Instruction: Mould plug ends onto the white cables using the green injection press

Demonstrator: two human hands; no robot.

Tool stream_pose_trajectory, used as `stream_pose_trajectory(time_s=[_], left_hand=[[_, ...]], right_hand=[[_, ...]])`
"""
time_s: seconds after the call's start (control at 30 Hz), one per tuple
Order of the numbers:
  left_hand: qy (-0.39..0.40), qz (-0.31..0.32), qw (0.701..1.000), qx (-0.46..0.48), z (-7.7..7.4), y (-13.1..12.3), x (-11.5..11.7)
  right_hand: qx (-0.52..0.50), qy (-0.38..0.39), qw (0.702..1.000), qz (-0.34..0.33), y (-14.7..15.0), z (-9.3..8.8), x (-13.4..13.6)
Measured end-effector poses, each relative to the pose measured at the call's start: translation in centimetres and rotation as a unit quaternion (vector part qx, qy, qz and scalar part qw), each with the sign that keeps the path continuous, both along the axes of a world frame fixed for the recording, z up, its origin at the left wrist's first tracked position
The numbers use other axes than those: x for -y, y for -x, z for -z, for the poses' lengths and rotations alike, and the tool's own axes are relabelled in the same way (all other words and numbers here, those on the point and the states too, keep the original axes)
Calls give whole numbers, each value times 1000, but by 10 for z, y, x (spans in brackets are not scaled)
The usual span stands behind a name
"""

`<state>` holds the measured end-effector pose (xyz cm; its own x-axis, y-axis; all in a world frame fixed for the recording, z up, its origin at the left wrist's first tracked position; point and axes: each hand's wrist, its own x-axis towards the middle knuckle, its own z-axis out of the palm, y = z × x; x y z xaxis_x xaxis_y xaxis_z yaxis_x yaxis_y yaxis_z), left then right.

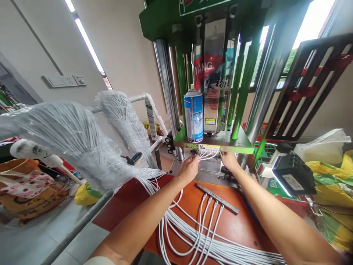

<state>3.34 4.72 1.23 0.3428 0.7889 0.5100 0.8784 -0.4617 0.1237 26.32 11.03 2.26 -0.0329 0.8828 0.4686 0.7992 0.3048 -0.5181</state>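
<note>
My left hand [189, 167] reaches under the green press plate [180, 141], beside the near ends of several white cables [206, 157]. Its fingers are curled together, and whatever they hold is hidden. My right hand [229, 161] is on the other side of those cables, with its fingers tucked out of sight beneath the plate. Both hands are above the metal press bed [206, 175]. On the red-brown table in front lies a dark metal bar [228, 207], with several white cable connectors [215, 203] seated along its near side.
A blue spray can [193, 116] stands on the plate. A thick bundle of white cables [187, 230] crosses the table [237, 235]. Plastic-wrapped cable bundles [63, 136] hang over a rail at left. A black control box [293, 176] sits at right, near yellow-green bags [333, 184].
</note>
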Motion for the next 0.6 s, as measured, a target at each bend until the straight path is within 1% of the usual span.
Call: stream_pose_trajectory(time_s=[0.07, 0.17, 0.23, 0.3, 0.33, 0.4, 0.47, 0.6], left_hand=[[-6, 27, 999, -29, -7, 3, 24], [-8, 69, 995, -72, -15, 2, 79], [-15, 84, 990, -114, -20, -2, 118], [-30, 94, 984, -148, -27, -5, 150], [-39, 100, 982, -157, -31, -6, 162], [-54, 122, 978, -158, -39, -4, 179], [-69, 148, 976, -142, -46, 2, 187], [-124, 198, 968, -91, -53, 18, 186]], right_hand=[[-5, 0, 1000, 3, -4, 8, 20], [2, -1, 1000, 5, -11, 19, 60], [16, 4, 1000, 6, -14, 25, 87], [33, 16, 999, 3, -15, 31, 110], [42, 24, 999, 2, -17, 34, 119], [55, 36, 998, 6, -21, 41, 130], [60, 41, 997, 9, -30, 46, 136], [57, 41, 997, -37, -47, 52, 146]])
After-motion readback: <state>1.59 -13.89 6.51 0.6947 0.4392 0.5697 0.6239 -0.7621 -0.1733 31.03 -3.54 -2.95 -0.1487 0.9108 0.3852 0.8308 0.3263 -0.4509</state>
